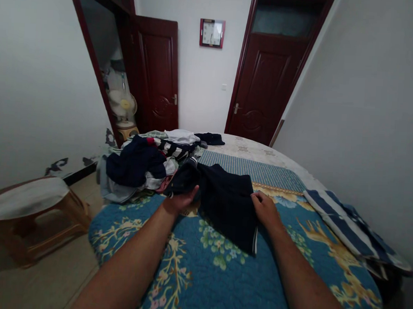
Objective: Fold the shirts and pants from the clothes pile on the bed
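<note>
blue floral quilt (202, 288) bears a dark garment (227, 197) mid-surface, right hand (264, 209) pinching its edge, left hand (182, 200) apart under bunched end, grip unclear; probably light, limp, best held by corners.

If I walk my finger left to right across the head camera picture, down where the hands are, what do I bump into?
Stool → heap of clothes → dark garment → right hand → blue-and-white striped cloth.
</note>
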Action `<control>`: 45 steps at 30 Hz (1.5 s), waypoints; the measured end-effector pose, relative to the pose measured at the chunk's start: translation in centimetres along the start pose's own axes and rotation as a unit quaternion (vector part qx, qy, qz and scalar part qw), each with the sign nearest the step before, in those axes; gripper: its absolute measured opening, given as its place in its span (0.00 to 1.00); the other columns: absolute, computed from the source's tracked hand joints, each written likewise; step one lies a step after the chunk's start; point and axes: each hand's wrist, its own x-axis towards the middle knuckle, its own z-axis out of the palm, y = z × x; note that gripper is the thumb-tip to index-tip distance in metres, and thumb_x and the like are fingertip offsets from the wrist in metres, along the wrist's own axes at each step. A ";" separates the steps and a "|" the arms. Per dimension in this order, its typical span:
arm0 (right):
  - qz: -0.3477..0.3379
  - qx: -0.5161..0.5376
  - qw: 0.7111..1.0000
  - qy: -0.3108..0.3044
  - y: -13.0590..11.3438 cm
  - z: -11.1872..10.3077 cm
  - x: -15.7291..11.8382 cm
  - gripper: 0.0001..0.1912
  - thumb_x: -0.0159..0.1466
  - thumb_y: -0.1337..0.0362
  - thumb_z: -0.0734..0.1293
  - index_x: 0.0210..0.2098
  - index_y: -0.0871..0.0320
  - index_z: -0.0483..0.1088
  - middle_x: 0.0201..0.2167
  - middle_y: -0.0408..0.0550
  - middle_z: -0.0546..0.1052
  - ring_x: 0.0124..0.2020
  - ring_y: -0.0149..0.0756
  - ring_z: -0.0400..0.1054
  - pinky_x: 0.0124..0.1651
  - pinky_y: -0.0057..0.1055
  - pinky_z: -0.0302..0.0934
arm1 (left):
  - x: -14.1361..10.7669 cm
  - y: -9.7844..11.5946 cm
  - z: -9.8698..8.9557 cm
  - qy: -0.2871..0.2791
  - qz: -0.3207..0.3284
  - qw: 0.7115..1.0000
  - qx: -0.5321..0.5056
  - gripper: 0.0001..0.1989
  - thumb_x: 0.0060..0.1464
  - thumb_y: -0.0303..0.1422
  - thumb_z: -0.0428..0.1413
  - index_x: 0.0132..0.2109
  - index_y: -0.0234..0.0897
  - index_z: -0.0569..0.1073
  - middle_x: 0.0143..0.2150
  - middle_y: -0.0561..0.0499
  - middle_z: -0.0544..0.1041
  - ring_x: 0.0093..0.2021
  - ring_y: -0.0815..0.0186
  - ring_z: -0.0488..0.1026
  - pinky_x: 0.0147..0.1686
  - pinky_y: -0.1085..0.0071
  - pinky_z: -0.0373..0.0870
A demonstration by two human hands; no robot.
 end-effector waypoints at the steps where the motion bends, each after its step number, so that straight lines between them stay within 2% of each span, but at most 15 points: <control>1: -0.001 0.009 1.000 -0.006 0.0 0.1 -0.1 0.22 0.67 0.45 0.61 0.40 0.54 0.78 0.41 0.52 0.82 0.46 0.49 0.76 0.51 0.42 0.65 | 0.0 0.0 0.4 0.008 0.013 1.000 -0.009 0.20 0.73 0.49 0.44 0.60 0.57 0.77 0.58 0.53 0.84 0.60 0.59 0.79 0.57 0.54 0.79; 5: -0.053 0.000 0.998 -0.047 0.0 0.9 -0.7 0.25 0.63 0.46 0.69 0.53 0.54 0.77 0.48 0.53 0.83 0.48 0.50 0.77 0.54 0.43 0.66 | -0.3 0.3 2.3 0.037 0.038 0.998 -0.044 0.25 0.71 0.52 0.47 0.64 0.50 0.76 0.58 0.45 0.83 0.57 0.51 0.80 0.54 0.47 0.79; 8: -0.088 -0.033 0.993 -0.073 0.0 1.3 -0.8 0.17 0.65 0.50 0.66 0.45 0.52 0.79 0.43 0.51 0.83 0.46 0.49 0.77 0.52 0.43 0.65 | -0.6 0.6 3.1 0.042 0.036 0.997 -0.049 0.24 0.70 0.51 0.48 0.63 0.48 0.77 0.56 0.43 0.84 0.54 0.51 0.81 0.53 0.45 0.78; 11: -0.071 -0.021 0.995 -0.067 -0.1 1.2 -0.6 0.16 0.65 0.50 0.64 0.39 0.52 0.79 0.38 0.49 0.83 0.42 0.48 0.76 0.49 0.41 0.65 | -0.5 0.6 3.0 0.056 0.032 0.997 -0.042 0.22 0.70 0.49 0.48 0.59 0.47 0.79 0.51 0.43 0.86 0.49 0.52 0.83 0.51 0.46 0.79; 16: 0.027 0.046 0.998 0.044 0.3 0.0 0.2 0.19 0.61 0.46 0.66 0.37 0.53 0.80 0.37 0.48 0.82 0.44 0.48 0.75 0.50 0.41 0.63 | 0.1 0.7 1.8 0.075 0.003 0.997 -0.027 0.20 0.67 0.46 0.50 0.53 0.43 0.81 0.43 0.43 0.86 0.43 0.52 0.84 0.46 0.48 0.80; 20: 0.098 0.142 0.972 0.162 1.9 -0.9 1.2 0.20 0.59 0.46 0.68 0.39 0.55 0.79 0.37 0.46 0.81 0.43 0.46 0.73 0.50 0.40 0.64 | 0.4 0.7 1.3 0.111 -0.015 0.994 0.011 0.17 0.65 0.44 0.52 0.46 0.41 0.81 0.37 0.45 0.86 0.37 0.55 0.83 0.39 0.55 0.81; 22: 0.110 0.192 0.949 0.226 2.9 -1.4 1.8 0.20 0.59 0.47 0.68 0.40 0.55 0.78 0.38 0.46 0.80 0.44 0.45 0.73 0.51 0.40 0.64 | 0.5 0.6 1.4 0.110 -0.017 0.993 0.042 0.18 0.65 0.46 0.52 0.46 0.40 0.81 0.38 0.45 0.86 0.39 0.55 0.84 0.42 0.56 0.82; 25: 0.120 0.216 0.918 0.311 4.0 -2.3 2.6 0.20 0.59 0.49 0.66 0.41 0.56 0.77 0.39 0.46 0.79 0.45 0.44 0.71 0.54 0.41 0.64 | 0.8 0.8 1.9 0.086 -0.037 0.992 0.086 0.22 0.66 0.49 0.51 0.48 0.38 0.82 0.43 0.42 0.87 0.48 0.52 0.84 0.52 0.54 0.80; 28: 0.116 0.200 0.901 0.368 4.3 -3.6 2.9 0.20 0.59 0.49 0.65 0.40 0.57 0.76 0.39 0.47 0.77 0.46 0.44 0.70 0.58 0.44 0.63 | 1.3 1.3 2.1 0.073 -0.084 0.986 0.123 0.26 0.66 0.50 0.53 0.49 0.32 0.82 0.42 0.38 0.86 0.47 0.48 0.84 0.54 0.51 0.79; 30: 0.102 0.191 0.895 0.391 4.0 -4.4 2.8 0.20 0.60 0.49 0.64 0.41 0.58 0.75 0.40 0.47 0.77 0.47 0.45 0.70 0.60 0.45 0.61 | 1.5 1.6 2.1 0.057 -0.084 0.981 0.164 0.24 0.64 0.47 0.56 0.50 0.30 0.82 0.43 0.39 0.87 0.46 0.48 0.85 0.55 0.51 0.78; 33: 0.091 0.193 0.887 0.409 3.3 -5.3 2.4 0.21 0.60 0.49 0.65 0.42 0.58 0.76 0.40 0.48 0.77 0.47 0.44 0.70 0.59 0.44 0.62 | 1.4 1.6 2.2 0.026 -0.039 0.973 0.225 0.20 0.60 0.39 0.62 0.54 0.32 0.82 0.50 0.42 0.86 0.50 0.51 0.84 0.59 0.57 0.76; 36: 0.099 0.178 0.889 0.409 3.1 -5.7 2.1 0.22 0.60 0.49 0.66 0.44 0.59 0.76 0.40 0.48 0.77 0.45 0.44 0.70 0.57 0.43 0.63 | 0.8 1.5 2.5 -0.007 -0.012 0.969 0.246 0.29 0.56 0.32 0.65 0.65 0.35 0.76 0.55 0.43 0.85 0.51 0.54 0.84 0.56 0.62 0.77; 39: 0.096 0.151 0.896 0.406 3.8 -6.0 2.2 0.21 0.60 0.49 0.67 0.44 0.59 0.77 0.39 0.48 0.78 0.45 0.45 0.71 0.57 0.44 0.63 | 0.2 1.7 3.0 -0.027 -0.010 0.967 0.253 0.40 0.54 0.28 0.66 0.73 0.41 0.67 0.49 0.45 0.86 0.39 0.60 0.86 0.43 0.67 0.80; 42: 0.091 0.143 0.904 0.392 5.0 -6.3 2.5 0.20 0.59 0.51 0.68 0.43 0.59 0.78 0.37 0.48 0.79 0.43 0.45 0.71 0.57 0.44 0.64 | -0.2 2.2 3.3 -0.020 -0.021 0.962 0.270 0.42 0.52 0.27 0.68 0.73 0.43 0.67 0.46 0.46 0.86 0.32 0.62 0.84 0.34 0.70 0.78; 45: 0.095 0.127 0.910 0.383 5.9 -6.5 2.8 0.21 0.59 0.50 0.69 0.42 0.59 0.79 0.37 0.48 0.80 0.43 0.46 0.72 0.56 0.45 0.64 | -0.1 2.8 3.1 0.016 -0.034 0.955 0.296 0.38 0.50 0.27 0.68 0.68 0.41 0.73 0.51 0.43 0.86 0.36 0.59 0.85 0.37 0.68 0.80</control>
